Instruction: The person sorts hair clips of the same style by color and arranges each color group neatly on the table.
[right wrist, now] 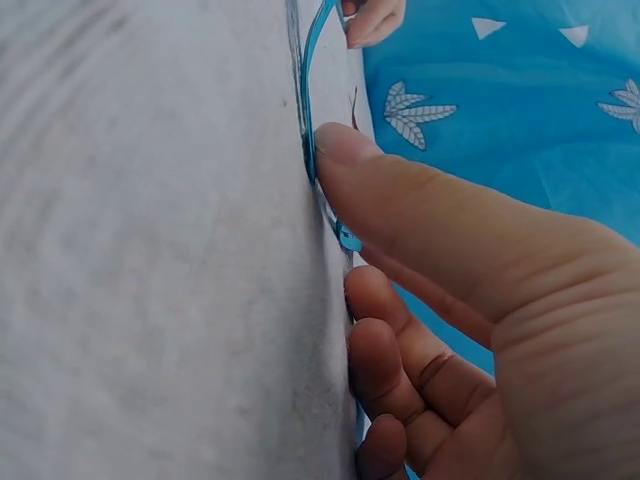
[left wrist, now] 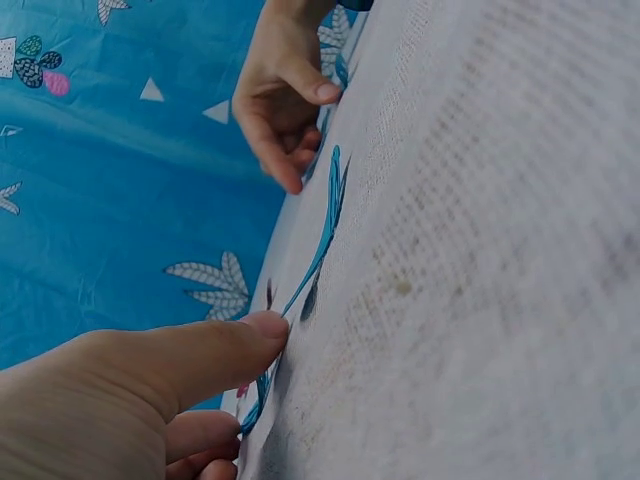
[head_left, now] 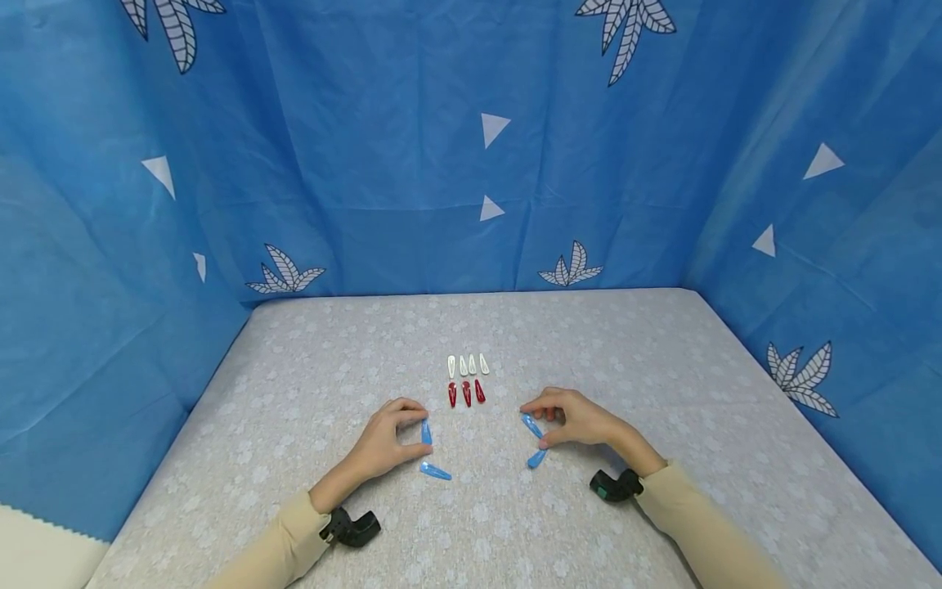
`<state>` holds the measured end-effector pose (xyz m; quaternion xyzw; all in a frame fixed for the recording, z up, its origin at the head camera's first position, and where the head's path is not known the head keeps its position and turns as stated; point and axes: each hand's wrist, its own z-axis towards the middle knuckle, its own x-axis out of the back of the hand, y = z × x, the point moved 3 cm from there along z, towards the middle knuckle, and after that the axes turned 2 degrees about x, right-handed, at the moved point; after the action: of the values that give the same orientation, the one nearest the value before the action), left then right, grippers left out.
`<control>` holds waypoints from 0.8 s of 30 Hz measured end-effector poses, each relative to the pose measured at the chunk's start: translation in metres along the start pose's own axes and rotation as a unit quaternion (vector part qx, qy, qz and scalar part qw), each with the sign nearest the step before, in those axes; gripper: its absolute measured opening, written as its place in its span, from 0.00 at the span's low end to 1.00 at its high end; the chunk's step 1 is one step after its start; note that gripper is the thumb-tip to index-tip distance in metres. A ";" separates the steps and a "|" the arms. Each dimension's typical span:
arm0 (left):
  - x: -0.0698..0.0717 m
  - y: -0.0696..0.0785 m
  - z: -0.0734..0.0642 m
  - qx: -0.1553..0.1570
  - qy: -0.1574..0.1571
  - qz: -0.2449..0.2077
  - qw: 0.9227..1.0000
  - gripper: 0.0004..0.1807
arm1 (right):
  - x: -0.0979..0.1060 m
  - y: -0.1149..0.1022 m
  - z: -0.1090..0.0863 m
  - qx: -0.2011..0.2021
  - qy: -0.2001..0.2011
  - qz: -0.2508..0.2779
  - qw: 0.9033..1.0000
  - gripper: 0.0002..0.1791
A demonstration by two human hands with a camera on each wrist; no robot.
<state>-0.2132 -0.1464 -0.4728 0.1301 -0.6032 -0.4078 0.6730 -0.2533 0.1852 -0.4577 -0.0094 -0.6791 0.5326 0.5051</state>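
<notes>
Blue snap hair clips (head_left: 426,433) sit at the fingers of two hands set well apart on a pale tabletop (head_left: 486,523).
The left hand (head_left: 384,440) pinches one blue clip end to end, thumb at the near end and a fingertip at the far end; a second blue clip (head_left: 436,471) lies just nearer than its thumb. The right hand (head_left: 577,417) likewise holds a third blue clip (head_left: 531,424) between thumb and fingertip, with a fourth blue clip (head_left: 537,459) slanting just below its thumb. Beyond and between both hands lie three red snap clips (head_left: 467,393) in a row, then four white snap clips (head_left: 473,365) behind them. Black wrist devices (head_left: 616,486) sit at the beige sleeves (head_left: 699,519); past the hands hangs a blue curtain (head_left: 383,164) with white leaves and triangles.
</notes>
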 end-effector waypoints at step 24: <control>-0.001 -0.003 0.001 0.003 0.006 -0.017 1.000 0.26 | -0.002 0.002 0.000 0.000 0.008 0.002 1.000 0.26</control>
<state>-0.2150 -0.1473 -0.4748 0.1446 -0.5978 -0.4165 0.6695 -0.2531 0.1845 -0.4605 -0.0148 -0.6752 0.5333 0.5094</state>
